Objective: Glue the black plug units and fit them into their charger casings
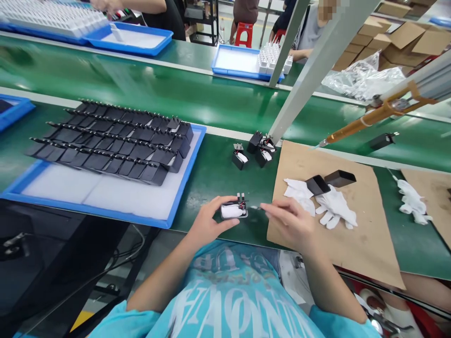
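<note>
My left hand [212, 217] is closed around an open black plug adapter housing [234, 211], thumb in front and fingers behind. White material fills much of the housing, with red wires and two metal prongs at its right end. Just to its right, my right hand [292, 220] pinches a small, thin, pale-tipped piece [256, 207], too small to name. That piece points toward the housing, apart from it. Beyond my hands, several open adapters with white inserts stand on the green bench, among them one adapter [240, 157] on the left.
To the left, a blue tray [168, 220] bears rows of black adapters [116, 141]. On the right, brown cardboard [373, 234] carries white gloves [334, 206] and two black shells [340, 178]. An orange-handled tool [366, 123] hangs above it. People sit across the green belt [176, 94].
</note>
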Demonstrator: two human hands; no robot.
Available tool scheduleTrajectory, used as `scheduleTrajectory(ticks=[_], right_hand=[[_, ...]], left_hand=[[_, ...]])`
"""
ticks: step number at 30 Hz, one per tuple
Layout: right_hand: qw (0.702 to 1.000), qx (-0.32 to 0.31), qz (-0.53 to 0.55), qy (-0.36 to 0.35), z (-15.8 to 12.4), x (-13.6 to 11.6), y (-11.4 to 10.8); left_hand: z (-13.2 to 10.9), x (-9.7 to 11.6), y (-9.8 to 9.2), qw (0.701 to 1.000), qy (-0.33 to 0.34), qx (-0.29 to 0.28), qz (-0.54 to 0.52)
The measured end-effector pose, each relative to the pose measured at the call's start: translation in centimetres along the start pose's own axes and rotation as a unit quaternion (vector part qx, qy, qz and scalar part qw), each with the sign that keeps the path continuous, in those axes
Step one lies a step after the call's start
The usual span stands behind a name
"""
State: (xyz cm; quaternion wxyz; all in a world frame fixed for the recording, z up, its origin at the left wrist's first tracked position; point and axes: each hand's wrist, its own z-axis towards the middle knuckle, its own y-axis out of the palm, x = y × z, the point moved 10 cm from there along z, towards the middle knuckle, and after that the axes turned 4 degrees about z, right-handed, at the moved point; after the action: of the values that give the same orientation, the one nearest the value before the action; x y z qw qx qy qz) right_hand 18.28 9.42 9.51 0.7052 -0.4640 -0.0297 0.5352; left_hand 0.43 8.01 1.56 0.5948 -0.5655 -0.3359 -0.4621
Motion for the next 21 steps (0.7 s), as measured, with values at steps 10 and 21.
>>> scheduleTrajectory(ticks=[10,21], right_hand=[[0.990,-0.033,-0.091,-0.105,1.6,-5.4,1.7],[0.991,-0.020,-0.084,-0.106,1.8,-5.9,1.6]], left_hand=[[0.0,2.3,-0.1,0.998,0.055,-0.016,0.032],[-0.1,3.0,0.1,0.996,0.079,-0.036,0.025]])
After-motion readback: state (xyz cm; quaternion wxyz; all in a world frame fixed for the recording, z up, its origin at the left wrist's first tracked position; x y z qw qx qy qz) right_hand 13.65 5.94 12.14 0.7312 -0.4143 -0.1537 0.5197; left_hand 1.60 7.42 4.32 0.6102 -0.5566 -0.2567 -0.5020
